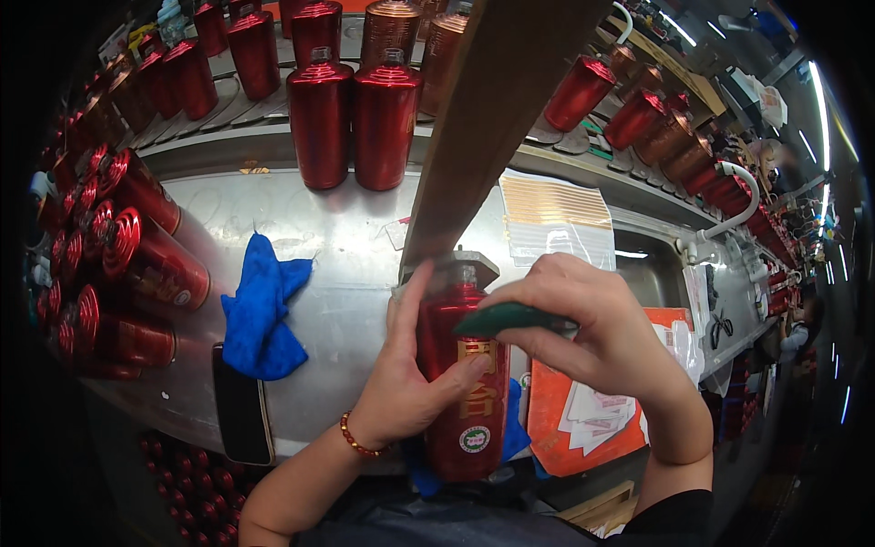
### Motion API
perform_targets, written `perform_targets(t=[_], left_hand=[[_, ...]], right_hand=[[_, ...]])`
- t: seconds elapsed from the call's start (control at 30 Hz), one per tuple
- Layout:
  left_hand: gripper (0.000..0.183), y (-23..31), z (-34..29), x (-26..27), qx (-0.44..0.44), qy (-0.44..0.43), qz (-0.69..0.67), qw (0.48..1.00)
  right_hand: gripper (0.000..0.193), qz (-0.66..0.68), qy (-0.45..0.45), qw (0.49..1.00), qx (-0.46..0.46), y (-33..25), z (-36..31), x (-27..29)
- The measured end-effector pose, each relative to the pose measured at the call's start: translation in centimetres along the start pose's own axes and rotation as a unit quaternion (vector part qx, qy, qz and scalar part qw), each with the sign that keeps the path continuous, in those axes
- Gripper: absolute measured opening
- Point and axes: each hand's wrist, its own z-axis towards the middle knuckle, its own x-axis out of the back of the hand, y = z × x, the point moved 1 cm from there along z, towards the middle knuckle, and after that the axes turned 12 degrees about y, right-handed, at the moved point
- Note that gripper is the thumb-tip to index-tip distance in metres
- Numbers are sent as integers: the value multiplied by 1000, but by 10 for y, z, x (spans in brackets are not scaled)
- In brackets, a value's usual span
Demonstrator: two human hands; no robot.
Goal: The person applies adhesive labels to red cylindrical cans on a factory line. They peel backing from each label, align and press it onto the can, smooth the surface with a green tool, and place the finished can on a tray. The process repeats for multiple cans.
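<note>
1. The left hand (401, 378) wraps a red bottle (460, 383) from its left side, thumb across the gold label, fingers up along the shoulder; this grip is closed on the bottle.
2. The right hand (602, 333) pinches a dark green tool (510, 317) against the bottle's upper front; its grip is closed on the tool.
3. The bottle stands near the front edge of the steel worktop (355, 264), close to the person's body, over a blue cloth pad (515, 433).
4. Risks, as I judge them: the glossy bottle could slip or tip, since only one hand steadies it; pressing hard with the tool could skew or crease the label; a wide elbow move could knock the two upright bottles (354, 123) behind.
5. A brown beam (483, 118) crosses the view and hides the bottle's cap and part of the worktop.
6. What the tool is remains unclear; only its green edge shows.
7. The bottle's base is hidden by the dark clothing at the lower edge.
8. A blue rag (260, 310) and a black phone (241, 410) lie to the left, beside stacked bottles (118, 273) lying on their sides.
</note>
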Motion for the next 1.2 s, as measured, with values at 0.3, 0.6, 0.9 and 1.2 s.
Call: perform_targets(t=[0.3, 0.6, 0.9, 1.2], left_hand=[[103, 1, -1, 3, 16, -5, 10, 1000], [106, -3, -2, 6, -1, -37, -33, 999], [49, 1, -21, 28, -130, 160, 21, 978], [84, -2, -67, 35, -103, 38, 170, 979]], right_hand=[[28, -25, 95, 995, -37, 24, -1, 0], [33, 241, 222, 899, -290, 33, -64, -17], [27, 225, 108, 942, -224, 21, -111, -44], [31, 324, 185, 851, -369, 45, -133, -52]])
